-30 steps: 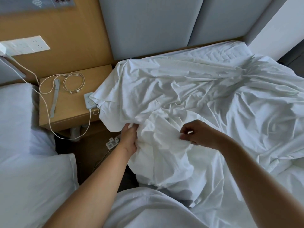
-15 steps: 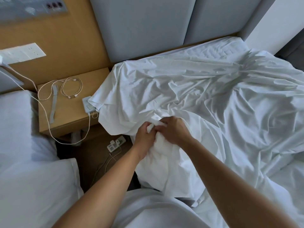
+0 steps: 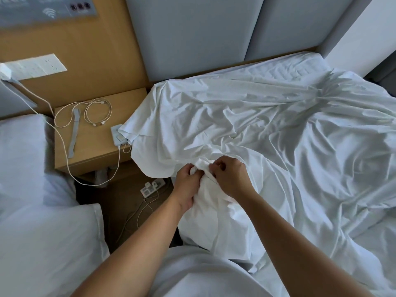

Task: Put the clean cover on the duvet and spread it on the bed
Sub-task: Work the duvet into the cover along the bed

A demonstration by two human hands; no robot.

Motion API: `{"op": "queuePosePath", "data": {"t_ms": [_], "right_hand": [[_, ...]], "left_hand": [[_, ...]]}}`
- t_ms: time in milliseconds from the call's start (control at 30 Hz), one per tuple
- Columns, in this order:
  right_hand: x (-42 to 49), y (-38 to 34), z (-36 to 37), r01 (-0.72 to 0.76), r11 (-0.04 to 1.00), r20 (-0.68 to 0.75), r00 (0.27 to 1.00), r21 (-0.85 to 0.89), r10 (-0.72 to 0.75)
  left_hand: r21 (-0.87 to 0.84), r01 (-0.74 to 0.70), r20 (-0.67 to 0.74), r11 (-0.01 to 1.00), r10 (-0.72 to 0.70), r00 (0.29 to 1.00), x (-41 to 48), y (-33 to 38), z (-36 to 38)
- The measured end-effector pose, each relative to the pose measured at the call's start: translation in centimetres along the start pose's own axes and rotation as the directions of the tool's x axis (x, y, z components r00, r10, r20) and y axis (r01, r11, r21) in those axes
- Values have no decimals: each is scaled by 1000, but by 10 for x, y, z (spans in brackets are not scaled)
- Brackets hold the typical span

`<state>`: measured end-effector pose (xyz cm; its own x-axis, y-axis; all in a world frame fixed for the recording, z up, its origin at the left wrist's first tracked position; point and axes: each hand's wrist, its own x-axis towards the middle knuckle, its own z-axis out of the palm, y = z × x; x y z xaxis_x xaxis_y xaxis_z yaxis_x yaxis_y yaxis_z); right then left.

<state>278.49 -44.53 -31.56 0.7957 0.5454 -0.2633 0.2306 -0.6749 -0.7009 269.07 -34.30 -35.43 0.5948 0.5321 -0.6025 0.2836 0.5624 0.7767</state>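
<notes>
The left hand point(image 3: 188, 186) and the right hand point(image 3: 231, 179) are both clenching 1 bunched corner point(image 3: 202, 165) of white fabric at the bed's near-left edge. Each grip is pinching cloth with curled fingers, apparently working a duvet corner into the cover. The cover point(image 3: 235, 116) is lying crumpled across the bed point(image 3: 300, 65). 1 flap of it is draping over the counter point(image 3: 94, 151) and resting on the white charger box point(image 3: 116, 137) there.

The white layers are looking alike, so the hands may be pinching only 1 of them, and the inner corner could be slipping out once the fabric is shaken. A hard pull away from the headboard risks dragging the flap across the counter and sweeping the box and cables point(image 3: 99, 124) onto the floor. The bunch is hanging over the gap beside the bed, so a loosening grip would be letting it sag toward the power strip point(image 3: 153, 186) below.

I am counting 2 hands, 1 held corner and 1 cover; I cannot tell a separate duvet apart from it. I am also counting 1 counter, 1 charger box, 1 grey strap point(image 3: 74, 133), at least 2 white cables, 1 power strip and 2 grey headboard panels point(image 3: 192, 39).
</notes>
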Motion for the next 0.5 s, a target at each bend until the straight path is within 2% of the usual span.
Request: {"op": "queuePosePath", "data": {"t_ms": [67,133,167,233,267,333,433,500], "right_hand": [[2,7,-2,-106,982,29,993,-155,111],[5,13,-4,-176,931,131,965,-320,227],[7,15,-5,-225,921,203,933,-318,298],[6,17,-3,-404,912,318,858,-66,403],[4,16,-2,-474,876,337,843,93,420],[2,18,6,-507,802,327,851,316,410],[0,18,11,-525,722,340,849,450,405],[0,19,11,-528,656,359,849,540,388]], "left_hand": [[-14,-10,-59,1000,9,998,0,-1,2],[-22,-30,-69,999,28,997,-1,-1,4],[-40,-38,-45,998,36,998,-2,-2,4],[-103,-43,17,994,45,999,-3,-2,2],[-140,-38,41,989,44,998,-3,-2,-1],[-212,-9,72,977,25,997,-1,-1,-8],[-236,36,103,971,-12,995,1,-3,-16],[-148,-1,67,989,11,998,-1,-4,-19]]}}
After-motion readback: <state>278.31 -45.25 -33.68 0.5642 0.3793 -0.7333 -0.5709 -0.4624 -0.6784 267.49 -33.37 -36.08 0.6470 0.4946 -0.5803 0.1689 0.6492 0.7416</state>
